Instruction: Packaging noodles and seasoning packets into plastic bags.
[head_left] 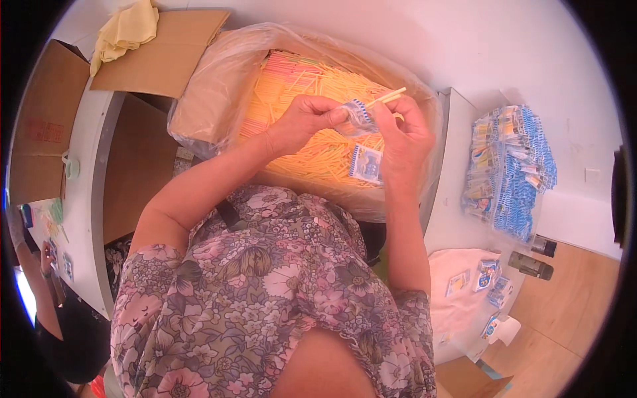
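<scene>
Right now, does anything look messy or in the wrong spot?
Maybe: one blue-and-white packet lies alone on the jumbled yellow sticks in the plastic-lined box, away from the big packet pile on the right. Also, a crumpled yellow cloth drapes over some cardboard. Nothing looks clearly broken.

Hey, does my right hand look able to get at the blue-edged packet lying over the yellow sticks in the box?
Probably yes: the blue-edged packet lies mostly uncovered near your right hand, though that hand seems busy with two yellow sticks.

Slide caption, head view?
Left hand pinching a packet, right hand holding yellow sticks, above an open carton of sticks.
</scene>
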A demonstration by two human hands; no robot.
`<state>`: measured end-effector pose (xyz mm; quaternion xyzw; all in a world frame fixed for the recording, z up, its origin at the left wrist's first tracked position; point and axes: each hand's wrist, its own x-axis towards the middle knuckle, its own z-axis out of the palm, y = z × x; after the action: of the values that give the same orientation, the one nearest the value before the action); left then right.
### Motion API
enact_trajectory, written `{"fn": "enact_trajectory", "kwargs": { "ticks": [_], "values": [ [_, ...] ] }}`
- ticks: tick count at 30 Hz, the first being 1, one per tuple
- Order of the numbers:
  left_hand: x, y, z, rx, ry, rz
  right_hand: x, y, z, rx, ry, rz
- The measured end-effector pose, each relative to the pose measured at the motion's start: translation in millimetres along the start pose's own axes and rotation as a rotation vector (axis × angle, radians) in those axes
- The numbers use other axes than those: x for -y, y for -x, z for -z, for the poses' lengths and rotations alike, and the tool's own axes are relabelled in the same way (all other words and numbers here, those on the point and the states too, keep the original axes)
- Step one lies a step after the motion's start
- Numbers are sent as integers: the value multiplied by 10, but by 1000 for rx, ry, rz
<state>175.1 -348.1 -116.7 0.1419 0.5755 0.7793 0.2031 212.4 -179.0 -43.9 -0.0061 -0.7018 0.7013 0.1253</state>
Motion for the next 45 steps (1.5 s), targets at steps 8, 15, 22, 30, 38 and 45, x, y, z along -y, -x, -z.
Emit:
{"fn": "enact_trajectory", "kwargs": {
  "ticks": [8,15,22,30,38,45],
  "values": [
    [-144,67,-188,75,124,56,-46,51,215,166,40,179],
    [-123,32,-442,31,309,165,85,183,373,156,130,209],
    [-109,-47,-709,121,166,226,32,463,539,-160,85,-12],
    [172,-329,-279,266,-1184,-478,134,1742,2492,-928,414,182],
    [231,-315,-627,322,-1455,-330,-312,2487,3832,-991,1291,-196],
    [452,-341,-487,257,-1075,-288,-50,2174,3266,-1155,1579,88]
  ]
}}
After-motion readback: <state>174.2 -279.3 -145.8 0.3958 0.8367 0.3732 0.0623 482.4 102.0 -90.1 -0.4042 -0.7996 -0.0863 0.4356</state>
